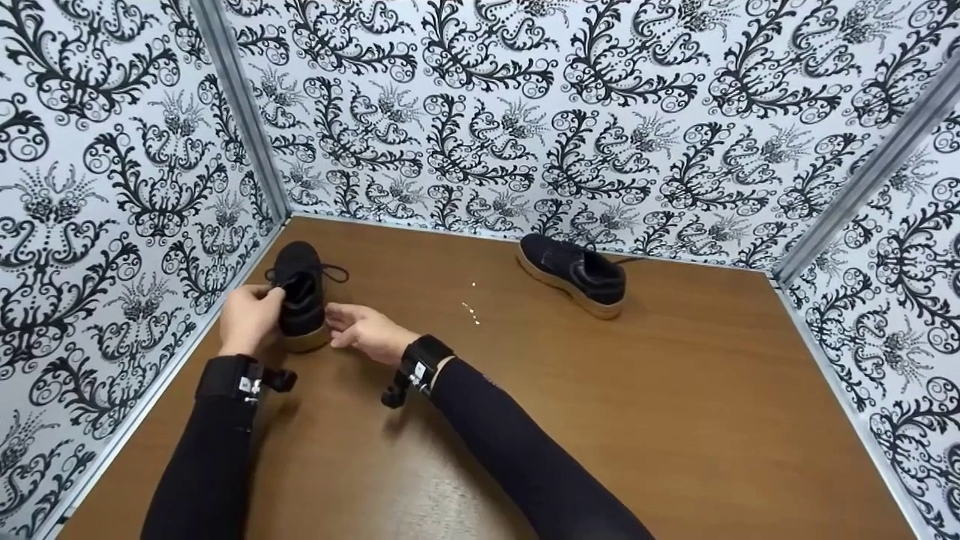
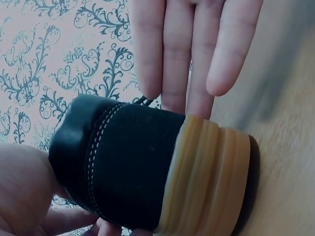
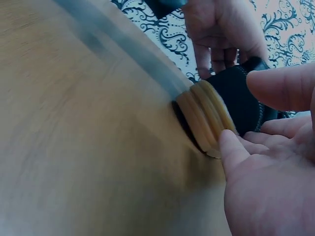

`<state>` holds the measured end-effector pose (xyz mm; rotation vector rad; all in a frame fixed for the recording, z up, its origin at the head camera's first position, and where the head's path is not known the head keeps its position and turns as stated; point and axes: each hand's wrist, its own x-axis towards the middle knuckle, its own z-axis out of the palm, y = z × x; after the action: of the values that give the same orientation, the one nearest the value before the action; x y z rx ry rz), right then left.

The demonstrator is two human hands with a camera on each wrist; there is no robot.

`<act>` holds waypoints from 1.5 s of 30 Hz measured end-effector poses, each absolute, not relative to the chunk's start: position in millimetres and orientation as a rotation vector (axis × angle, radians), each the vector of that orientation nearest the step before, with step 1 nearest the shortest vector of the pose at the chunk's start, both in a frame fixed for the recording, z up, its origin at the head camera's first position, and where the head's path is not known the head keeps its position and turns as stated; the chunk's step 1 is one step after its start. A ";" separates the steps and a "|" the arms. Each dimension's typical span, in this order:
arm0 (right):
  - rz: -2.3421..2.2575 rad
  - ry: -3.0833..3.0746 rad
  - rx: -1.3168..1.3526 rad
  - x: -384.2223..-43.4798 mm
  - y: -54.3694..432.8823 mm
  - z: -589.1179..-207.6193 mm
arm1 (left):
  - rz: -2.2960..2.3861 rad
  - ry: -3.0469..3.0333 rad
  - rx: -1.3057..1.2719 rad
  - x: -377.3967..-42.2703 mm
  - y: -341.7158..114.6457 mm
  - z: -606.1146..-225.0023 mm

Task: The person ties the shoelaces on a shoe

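A black lace-up shoe (image 1: 303,321) with a tan sole stands upright on the wooden table at the left, toe toward the back wall. My left hand (image 1: 249,318) grips its left side near the ankle opening, the thumb at the collar. On the opposite side, my right hand (image 1: 369,334) lies along the shoe with fingers extended, touching or nearly touching it. White stitching and the ridged heel of the shoe (image 2: 133,162) face the left wrist camera. In the right wrist view, the fingertips of my right hand (image 3: 275,177) are beside the sole and upper.
A second black shoe (image 1: 574,276) with a tan sole rests near the back wall, right of centre, its toe pointing back left. Small white specks (image 1: 471,309) mark the brown table (image 1: 637,420). Patterned wall panels (image 1: 495,112) with metal corner posts enclose the back and sides.
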<state>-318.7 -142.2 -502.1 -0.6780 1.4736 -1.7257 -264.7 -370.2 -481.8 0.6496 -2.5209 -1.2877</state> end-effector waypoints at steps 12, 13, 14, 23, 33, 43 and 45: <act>-1.766 1.657 -0.823 -332.5 -106.7 -505.3 | -1.205 -2.563 0.652 -263.5 -360.8 -471.1; -1.761 1.703 -0.834 -335.5 -102.1 -505.3 | -1.169 -2.553 0.658 -263.8 -358.1 -470.2; -1.743 1.761 -0.845 -338.4 -96.8 -504.4 | -1.120 -2.534 0.659 -264.7 -355.3 -469.2; -1.418 2.386 -0.901 -372.1 -28.0 -483.1 | -0.964 -2.273 0.498 -282.1 -309.8 -455.5; -1.356 2.718 -1.077 -414.6 82.5 -457.7 | -1.133 -2.198 -0.058 -305.5 -236.0 -465.4; -1.486 3.036 -0.866 -440.6 194.8 -449.4 | -1.577 -2.274 -0.062 -325.0 -183.3 -481.4; -1.484 3.086 -0.799 -444.7 211.8 -451.4 | -1.643 -2.255 -0.080 -327.9 -174.0 -484.3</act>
<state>-444.7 211.8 -451.4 -0.7989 3.0863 -1.4843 -327.9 -174.0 -484.3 -0.0802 -2.2553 -1.6434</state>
